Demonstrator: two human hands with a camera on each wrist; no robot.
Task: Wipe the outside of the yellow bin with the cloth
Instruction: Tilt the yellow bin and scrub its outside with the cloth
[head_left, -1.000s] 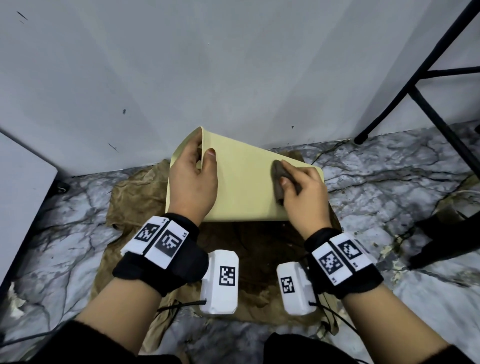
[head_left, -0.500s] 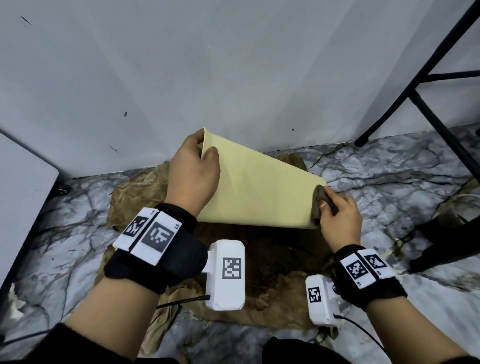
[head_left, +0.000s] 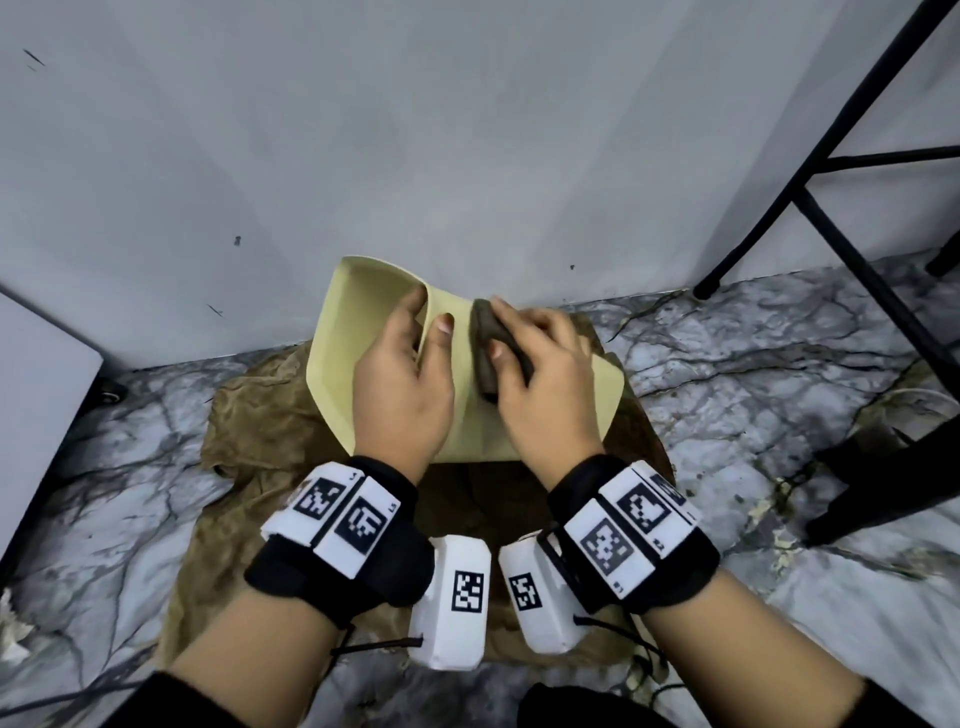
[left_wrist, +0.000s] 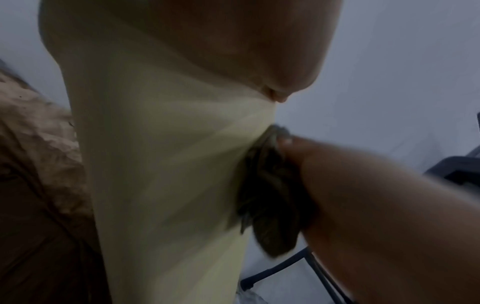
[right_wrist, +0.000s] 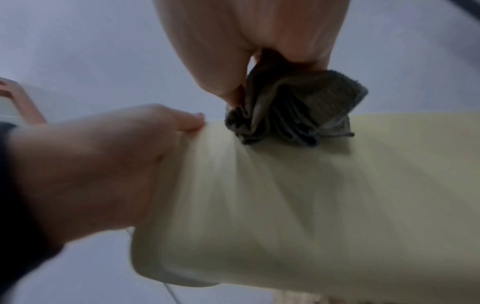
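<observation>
A pale yellow bin (head_left: 343, 332) lies tilted on its side over a brown sheet, its open mouth turned left toward the wall. My left hand (head_left: 402, 384) grips the bin's rim, thumb on the outside and fingers inside. My right hand (head_left: 540, 374) holds a bunched dark grey cloth (head_left: 485, 353) and presses it on the bin's outer wall, just right of the left thumb. In the left wrist view the cloth (left_wrist: 270, 197) sits against the bin (left_wrist: 166, 185). In the right wrist view the cloth (right_wrist: 293, 111) rests on the bin's top edge (right_wrist: 285, 195).
A crumpled brown sheet (head_left: 260, 415) covers the marble floor (head_left: 753, 374) under the bin. A grey wall (head_left: 467, 130) stands right behind it. Black metal legs (head_left: 810, 171) rise at the right, a dark object (head_left: 893, 483) lies at the right edge, and a white panel (head_left: 36, 395) stands left.
My right hand has carried the cloth from the bin's right end leftward and up to beside my left thumb. The bin has turned, so its open mouth now shows at the left.
</observation>
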